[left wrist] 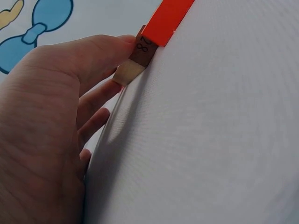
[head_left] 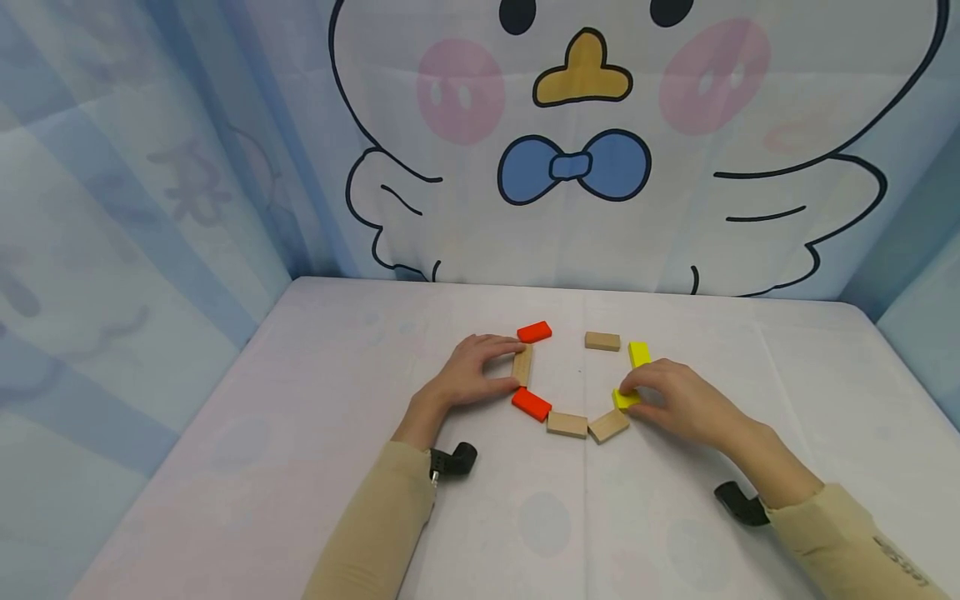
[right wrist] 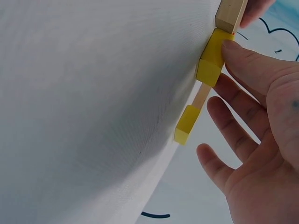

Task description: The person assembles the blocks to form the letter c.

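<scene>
Eight small blocks lie in a ring on the worktop [head_left: 750, 400], with gaps. The left hand [head_left: 468, 375] pinches a wooden block [head_left: 522, 365]; the right hand [head_left: 678, 400] seems to pinch a yellow block [head_left: 625, 399].

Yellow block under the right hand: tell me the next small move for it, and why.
Probably nudge the yellow block until its end meets the wooden block below it and lines up toward the other yellow block. The right hand already pinches it, the blocks form a rough ring on the table, and the left hand is holding the upright wooden block opposite.
</scene>
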A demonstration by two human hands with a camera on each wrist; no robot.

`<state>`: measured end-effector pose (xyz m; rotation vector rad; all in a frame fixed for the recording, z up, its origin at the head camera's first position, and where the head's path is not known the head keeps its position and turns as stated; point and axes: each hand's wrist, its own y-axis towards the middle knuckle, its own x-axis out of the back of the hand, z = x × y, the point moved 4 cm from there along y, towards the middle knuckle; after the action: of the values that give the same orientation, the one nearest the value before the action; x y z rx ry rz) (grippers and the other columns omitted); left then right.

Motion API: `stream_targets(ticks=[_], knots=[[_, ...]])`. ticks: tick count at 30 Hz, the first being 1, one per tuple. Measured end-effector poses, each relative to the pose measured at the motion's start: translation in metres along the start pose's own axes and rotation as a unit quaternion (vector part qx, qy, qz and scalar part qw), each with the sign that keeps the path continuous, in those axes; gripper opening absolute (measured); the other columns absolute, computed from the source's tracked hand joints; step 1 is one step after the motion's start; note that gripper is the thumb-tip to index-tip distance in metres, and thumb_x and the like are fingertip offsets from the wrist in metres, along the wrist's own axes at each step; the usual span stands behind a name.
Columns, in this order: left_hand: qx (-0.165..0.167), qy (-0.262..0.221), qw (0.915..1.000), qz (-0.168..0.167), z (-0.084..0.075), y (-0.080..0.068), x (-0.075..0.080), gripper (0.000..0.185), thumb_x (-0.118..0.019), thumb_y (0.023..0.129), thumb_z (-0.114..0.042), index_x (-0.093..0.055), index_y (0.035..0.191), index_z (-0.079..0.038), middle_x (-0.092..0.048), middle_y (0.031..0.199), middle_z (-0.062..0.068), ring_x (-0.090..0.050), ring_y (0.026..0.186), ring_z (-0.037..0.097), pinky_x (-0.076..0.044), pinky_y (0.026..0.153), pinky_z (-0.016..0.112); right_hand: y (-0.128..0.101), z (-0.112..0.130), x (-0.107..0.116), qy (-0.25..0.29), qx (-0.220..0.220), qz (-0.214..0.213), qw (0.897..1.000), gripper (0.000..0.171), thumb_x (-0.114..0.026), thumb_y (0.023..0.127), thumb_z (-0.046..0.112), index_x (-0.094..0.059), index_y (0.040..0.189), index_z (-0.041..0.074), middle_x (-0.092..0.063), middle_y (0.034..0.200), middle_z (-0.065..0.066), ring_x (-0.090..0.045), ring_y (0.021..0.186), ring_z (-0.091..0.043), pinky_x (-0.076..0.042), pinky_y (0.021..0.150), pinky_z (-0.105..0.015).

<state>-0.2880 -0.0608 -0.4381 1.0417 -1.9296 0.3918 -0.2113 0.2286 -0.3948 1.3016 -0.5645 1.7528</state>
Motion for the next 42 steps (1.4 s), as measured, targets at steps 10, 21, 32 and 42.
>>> stream_targets(ticks=[10,21,32,42], knots=[[-0.001,-0.013,0.9999,-0.002,0.0,0.0,0.0,0.057,-0.072,0.091,-0.035,-0.058,0.144,-0.019,-0.053,0.147,0.003,-0.039,0.139,0.025,-0.017,0.12,0.047,-0.002,0.001,0.003,0.008,-0.025,0.002,1.0,0.023,-0.082,0.083,0.008,-0.074,0.104,0.013,-0.07,0.106,0.002,-0.061,0.107,-0.032,-0.048,0.096,-0.057],[0.007,-0.018,0.9998,-0.002,0.0,-0.002,0.001,0.057,-0.072,0.091,-0.035,-0.058,0.145,-0.019,-0.053,0.147,0.002,-0.039,0.139,0.025,-0.017,0.12,0.046,-0.004,-0.002,0.007,0.015,-0.037,0.003,0.999,0.024,-0.08,0.085,0.007,-0.073,0.108,0.011,-0.069,0.108,-0.002,-0.06,0.11,-0.035,-0.047,0.097,-0.059],[0.014,-0.046,0.9988,-0.009,0.001,-0.001,0.001,0.057,-0.072,0.091,-0.031,-0.058,0.144,-0.017,-0.052,0.148,0.003,-0.041,0.139,0.023,-0.018,0.12,0.045,0.001,-0.004,0.017,0.019,-0.044,-0.036,0.998,0.019,-0.076,0.09,0.007,-0.072,0.108,0.007,-0.069,0.11,-0.01,-0.06,0.11,-0.038,-0.047,0.096,-0.058],[0.03,-0.066,0.9973,-0.015,0.001,-0.002,0.001,0.057,-0.073,0.091,-0.029,-0.058,0.144,-0.016,-0.052,0.149,0.003,-0.04,0.14,0.023,-0.021,0.119,0.045,0.027,-0.004,0.027,0.028,-0.044,-0.051,0.997,0.023,-0.074,0.092,0.009,-0.071,0.113,0.001,-0.068,0.118,-0.018,-0.057,0.114,-0.04,-0.045,0.098,-0.06]])
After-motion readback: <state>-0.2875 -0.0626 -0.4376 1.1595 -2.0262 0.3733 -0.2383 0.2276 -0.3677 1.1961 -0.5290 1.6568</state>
